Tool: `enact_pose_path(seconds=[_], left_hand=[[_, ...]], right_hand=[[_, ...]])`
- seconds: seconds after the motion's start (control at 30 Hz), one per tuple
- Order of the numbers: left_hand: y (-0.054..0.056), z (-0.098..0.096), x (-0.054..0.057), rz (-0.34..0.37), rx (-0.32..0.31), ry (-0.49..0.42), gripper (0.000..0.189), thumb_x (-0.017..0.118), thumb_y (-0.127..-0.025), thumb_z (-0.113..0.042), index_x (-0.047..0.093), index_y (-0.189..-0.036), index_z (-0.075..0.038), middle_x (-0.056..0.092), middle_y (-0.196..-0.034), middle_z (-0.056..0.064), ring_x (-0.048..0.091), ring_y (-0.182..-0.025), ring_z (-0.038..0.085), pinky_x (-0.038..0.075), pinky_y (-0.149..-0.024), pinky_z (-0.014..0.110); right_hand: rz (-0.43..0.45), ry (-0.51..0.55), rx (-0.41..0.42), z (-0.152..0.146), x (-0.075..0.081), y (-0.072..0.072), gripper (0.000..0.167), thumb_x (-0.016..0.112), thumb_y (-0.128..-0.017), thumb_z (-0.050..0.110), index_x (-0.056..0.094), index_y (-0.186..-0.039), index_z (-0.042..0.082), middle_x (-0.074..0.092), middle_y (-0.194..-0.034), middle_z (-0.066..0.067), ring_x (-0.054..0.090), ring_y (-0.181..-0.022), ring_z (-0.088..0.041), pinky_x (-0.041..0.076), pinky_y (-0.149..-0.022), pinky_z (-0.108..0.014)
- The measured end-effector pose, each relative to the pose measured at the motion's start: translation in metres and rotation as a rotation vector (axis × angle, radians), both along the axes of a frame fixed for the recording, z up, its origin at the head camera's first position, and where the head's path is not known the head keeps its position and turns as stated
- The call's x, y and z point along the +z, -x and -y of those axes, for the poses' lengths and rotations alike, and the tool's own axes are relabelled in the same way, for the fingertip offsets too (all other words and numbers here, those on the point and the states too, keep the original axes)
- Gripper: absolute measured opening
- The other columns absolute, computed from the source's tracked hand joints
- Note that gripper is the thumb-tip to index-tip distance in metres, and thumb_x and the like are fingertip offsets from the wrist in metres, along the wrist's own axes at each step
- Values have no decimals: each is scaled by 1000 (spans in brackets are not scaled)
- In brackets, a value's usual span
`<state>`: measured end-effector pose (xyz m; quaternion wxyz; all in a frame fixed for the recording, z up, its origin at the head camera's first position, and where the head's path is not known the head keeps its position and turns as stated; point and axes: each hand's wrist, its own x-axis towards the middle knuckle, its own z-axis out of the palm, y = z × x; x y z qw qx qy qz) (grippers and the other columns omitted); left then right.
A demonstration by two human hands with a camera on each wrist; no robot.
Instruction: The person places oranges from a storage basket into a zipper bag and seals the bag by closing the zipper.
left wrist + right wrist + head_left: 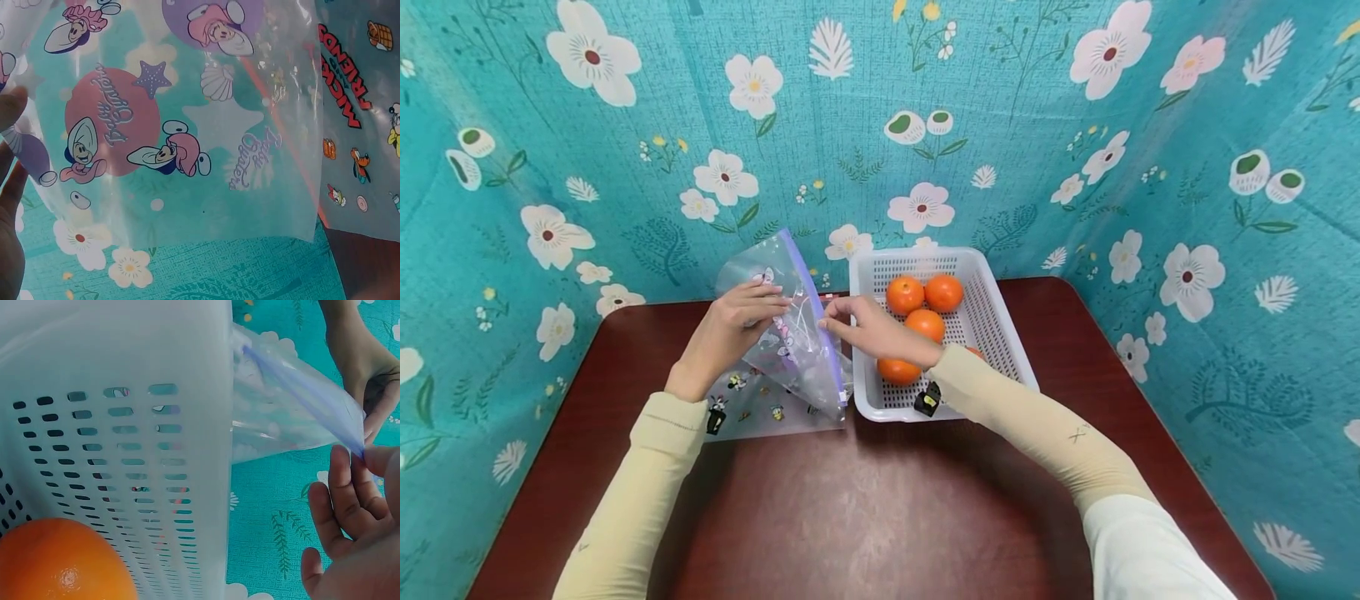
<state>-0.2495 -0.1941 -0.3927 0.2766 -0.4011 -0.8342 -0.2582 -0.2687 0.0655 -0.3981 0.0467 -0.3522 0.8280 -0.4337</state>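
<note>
A clear zip bag (786,354) with a purple zip edge stands tilted, its pink and purple cartoon print showing in the left wrist view. My right hand (880,329) pinches the purple edge between thumb and fingers, plainest in the right wrist view. On the other side, my left hand (741,325) holds the bag with bent fingers; part of its grip is hidden. Beneath lies another printed plastic bag (356,119), flat on the table. Under my right forearm stands a white perforated basket (1011,354) with several oranges (925,325) inside.
The dark red-brown table (880,508) stretches in front of the bags and basket. A teal flowered cloth (865,167) hangs close behind and at both sides. The basket's left wall (206,337) is right beside the bag.
</note>
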Motion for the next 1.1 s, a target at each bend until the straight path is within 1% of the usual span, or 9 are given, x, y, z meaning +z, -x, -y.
enact_pose_path(seconds=[0.13,0.23,0.37,0.43,0.57,0.73,0.8,0.93,1.1], left_hand=[[0,-3,2,23,-10,15,39,79,-75,15,77,-112,1,75,-116,15,68,-116,35,45,-108,51],[0,-6,5,93,-2,35,47,72,-79,21,74,-120,-1,73,-122,14,65,-122,34,46,-107,51],[0,-13,8,197,7,29,55,57,-84,25,69,-129,-3,69,-129,15,62,-125,34,54,-95,48],[1,-18,8,216,19,-8,48,55,-87,20,69,-128,0,69,-127,18,67,-116,33,56,-86,47],[1,-31,9,267,103,-131,17,58,-98,-4,72,-105,2,72,-96,16,67,-81,26,54,-71,42],[2,-44,10,480,193,-211,42,52,-105,-35,60,-75,-8,48,-61,5,44,-56,20,36,-53,33],[2,-46,9,545,193,-219,47,48,-107,-36,55,-70,-9,43,-58,4,40,-53,19,33,-51,31],[3,-46,9,588,193,-256,43,48,-104,-24,54,-64,-7,46,-56,2,39,-50,18,34,-50,31],[3,-43,13,601,266,-325,34,57,-92,-13,53,-58,-9,43,-51,-1,35,-47,15,32,-48,30]], right_hand=[[28,8,-15,1,1,0,18,62,-102,18,65,-86,10,55,-75,0,49,-70,-13,40,-65,-24],[73,45,-38,3,3,0,20,62,-102,18,63,-85,8,55,-73,-1,51,-66,-14,42,-62,-23],[160,112,-71,6,6,0,20,62,-102,19,63,-88,5,60,-73,-5,57,-62,-19,52,-58,-29],[197,142,-79,8,6,1,19,62,-102,18,65,-90,3,63,-74,-7,62,-63,-24,56,-58,-35],[234,182,-87,11,7,1,18,65,-100,17,69,-94,1,70,-79,-8,67,-70,-30,60,-61,-38],[212,223,-82,13,9,0,15,69,-97,15,72,-94,1,71,-77,-9,67,-72,-40,60,-64,-47],[216,243,-74,14,10,-1,14,70,-96,14,73,-95,1,72,-76,-9,68,-70,-40,59,-66,-53],[215,247,-77,14,10,-1,15,70,-97,14,75,-98,0,73,-76,-8,69,-63,-26,59,-67,-55],[186,227,-116,11,10,-1,19,67,-99,14,75,-104,-2,73,-74,-10,65,-58,-18,60,-60,-45]])
